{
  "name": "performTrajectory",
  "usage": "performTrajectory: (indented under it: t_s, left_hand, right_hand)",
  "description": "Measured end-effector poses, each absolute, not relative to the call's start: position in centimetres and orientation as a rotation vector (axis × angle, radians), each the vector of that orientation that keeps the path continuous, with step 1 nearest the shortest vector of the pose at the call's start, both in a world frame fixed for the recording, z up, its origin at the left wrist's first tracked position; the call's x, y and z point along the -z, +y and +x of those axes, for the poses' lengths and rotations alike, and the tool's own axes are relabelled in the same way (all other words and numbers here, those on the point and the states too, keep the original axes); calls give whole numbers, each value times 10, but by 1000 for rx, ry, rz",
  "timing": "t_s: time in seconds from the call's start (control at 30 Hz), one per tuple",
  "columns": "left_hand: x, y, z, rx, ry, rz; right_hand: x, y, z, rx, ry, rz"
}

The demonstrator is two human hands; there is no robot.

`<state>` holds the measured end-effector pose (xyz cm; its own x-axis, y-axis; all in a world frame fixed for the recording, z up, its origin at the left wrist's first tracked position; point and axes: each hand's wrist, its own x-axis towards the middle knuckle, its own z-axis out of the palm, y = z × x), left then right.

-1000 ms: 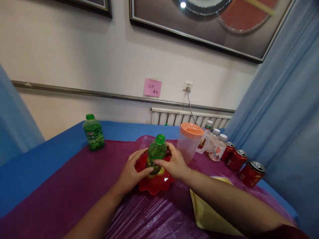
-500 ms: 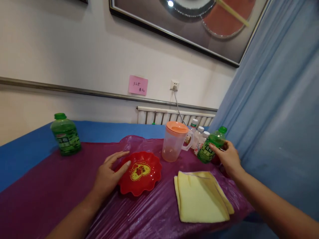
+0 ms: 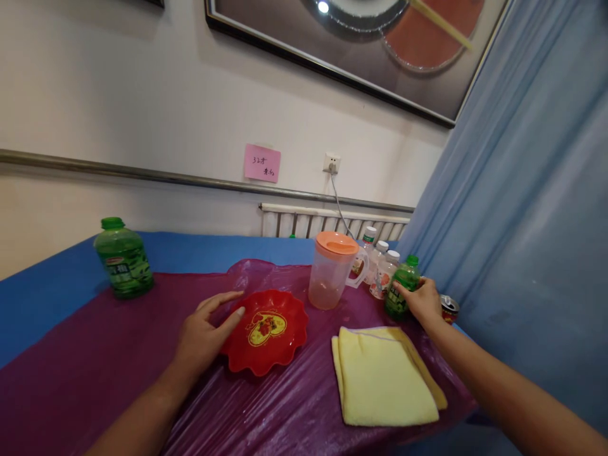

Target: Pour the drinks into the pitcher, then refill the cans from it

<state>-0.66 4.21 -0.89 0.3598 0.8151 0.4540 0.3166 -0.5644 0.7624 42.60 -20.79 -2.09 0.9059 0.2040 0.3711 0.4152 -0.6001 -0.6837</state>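
Note:
My left hand (image 3: 204, 335) has its fingers apart at the left rim of a red scalloped plate (image 3: 270, 332) and holds nothing. On the right, my right hand (image 3: 422, 301) grips a small green bottle (image 3: 401, 288), which stands almost upright on the purple plastic cover. Beyond the plate is a clear pitcher (image 3: 327, 278) with an orange lid. A folded yellow cloth (image 3: 384, 380) lies between the plate and my right forearm.
Several white-capped bottles (image 3: 381, 278) stand between the pitcher and the green bottle. A can (image 3: 449, 308) is right of my right hand. Another green bottle (image 3: 123, 263) stands far left. A blue curtain (image 3: 532, 221) hangs at the right.
The green bottle in my right hand has gone from tilted to nearly upright and lower. The can beside it now shows. My left hand has barely moved.

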Motion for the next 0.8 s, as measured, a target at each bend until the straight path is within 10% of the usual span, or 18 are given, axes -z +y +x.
performTrajectory:
  t_s: [0.63,0.8]
  left_hand:
    - [5,34,-5,-1163,973,2026]
    - [7,32,-5,-1157,962,1993]
  right_hand:
    - [28,-229,389,382,-543,-2113]
    - [53,-241,309,-83,-1084,-2094]
